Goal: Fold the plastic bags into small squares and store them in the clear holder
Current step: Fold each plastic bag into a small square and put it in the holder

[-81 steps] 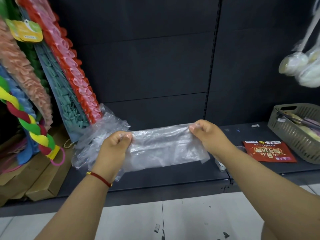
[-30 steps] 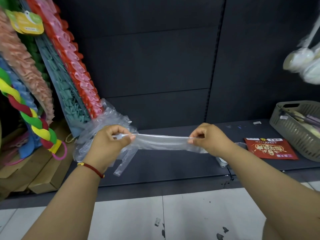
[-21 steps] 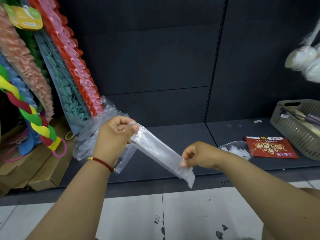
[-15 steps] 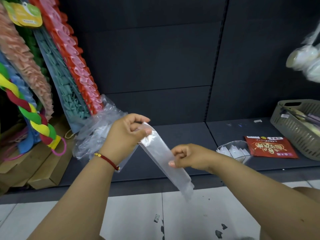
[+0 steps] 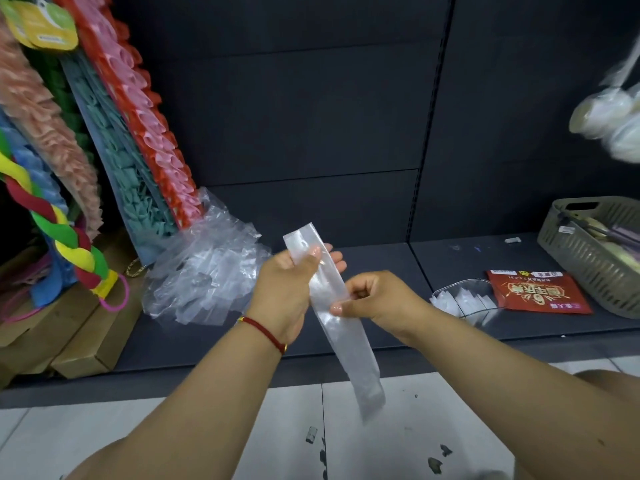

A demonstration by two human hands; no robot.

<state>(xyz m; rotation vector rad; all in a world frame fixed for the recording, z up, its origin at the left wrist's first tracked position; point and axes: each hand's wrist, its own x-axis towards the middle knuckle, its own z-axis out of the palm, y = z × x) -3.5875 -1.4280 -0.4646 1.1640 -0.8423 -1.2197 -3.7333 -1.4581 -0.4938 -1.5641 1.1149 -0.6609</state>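
Note:
A clear plastic bag point(image 5: 349, 344), folded into a long narrow strip, hangs nearly upright in front of the dark shelf. My left hand point(image 5: 289, 289) grips the strip near its top end, thumb over it. My right hand point(image 5: 377, 299) pinches the strip just below, near its middle; the lower half dangles free over the floor. A heap of loose clear bags point(image 5: 204, 271) lies on the shelf to the left. The clear holder point(image 5: 465, 301) sits on the shelf to the right with several folded white squares inside.
A red snack packet point(image 5: 536, 292) lies beside the holder and a grey slatted basket point(image 5: 595, 258) stands at the far right. Colourful ruffled and braided goods point(image 5: 114, 133) lean at the left over cardboard boxes point(image 5: 79, 341). White tiled floor point(image 5: 415, 438) lies below the shelf point(image 5: 381, 251).
The bag went from a flat sheet held wide to a narrow strip. It swung from horizontal to nearly upright, and my right hand slid up the strip toward my left hand.

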